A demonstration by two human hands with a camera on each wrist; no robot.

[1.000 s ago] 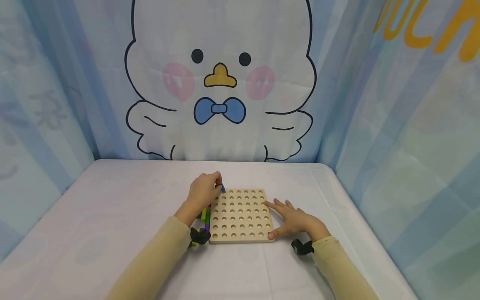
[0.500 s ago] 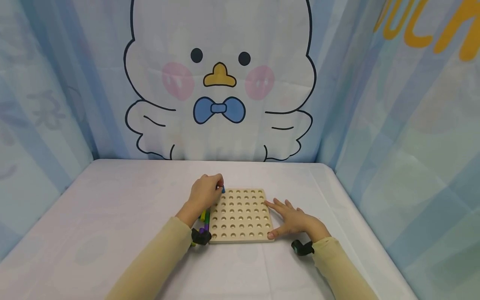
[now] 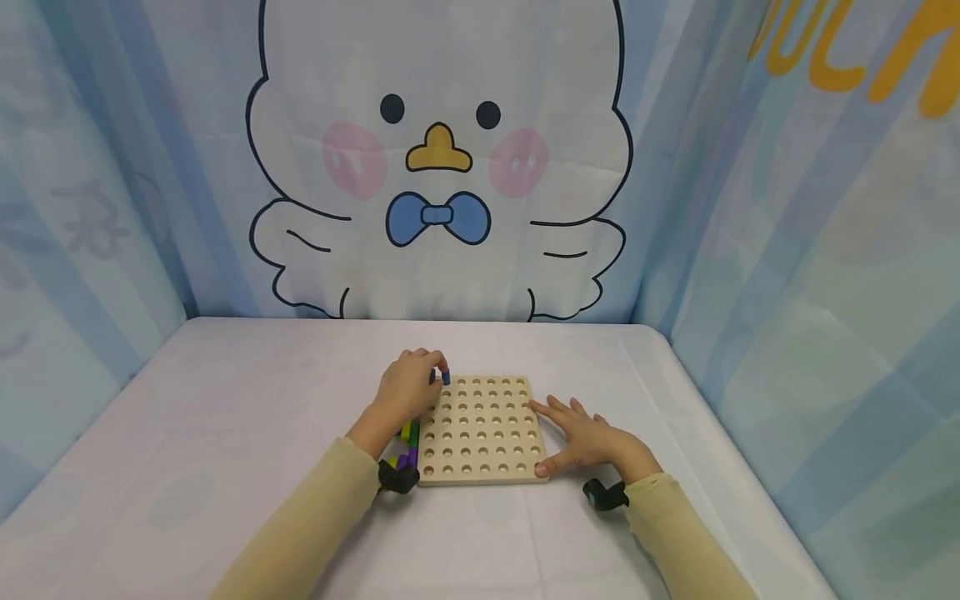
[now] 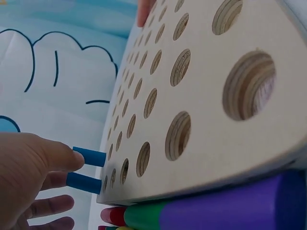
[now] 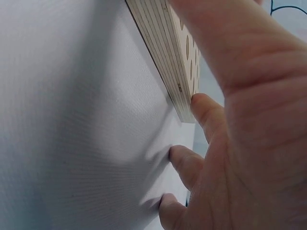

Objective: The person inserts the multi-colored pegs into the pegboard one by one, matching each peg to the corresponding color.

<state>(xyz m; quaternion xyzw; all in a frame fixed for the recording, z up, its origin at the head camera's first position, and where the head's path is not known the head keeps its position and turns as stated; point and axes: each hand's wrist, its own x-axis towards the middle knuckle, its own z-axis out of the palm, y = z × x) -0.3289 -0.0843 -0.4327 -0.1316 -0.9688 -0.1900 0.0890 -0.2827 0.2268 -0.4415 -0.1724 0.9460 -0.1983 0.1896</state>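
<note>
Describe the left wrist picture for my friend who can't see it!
A left hand holds a blue peg near the corner of a wooden board full of round holes, with a second blue peg beside the first. Purple, green and red pieces lie along the board's edge.

Board [image 4: 199,100] close in both wrist views

- A white-covered bench [image 3: 187,467] had rounded far corners.
- Behind it, a blue back curtain [image 3: 213,167] bore a large white cartoon bird [image 3: 442,275] with a blue bow tie [image 3: 437,215].
- Pale blue left [image 3: 75,250] and right curtains [image 3: 847,250] flanked it, the latter carrying orange lettering [image 3: 836,79].
</note>
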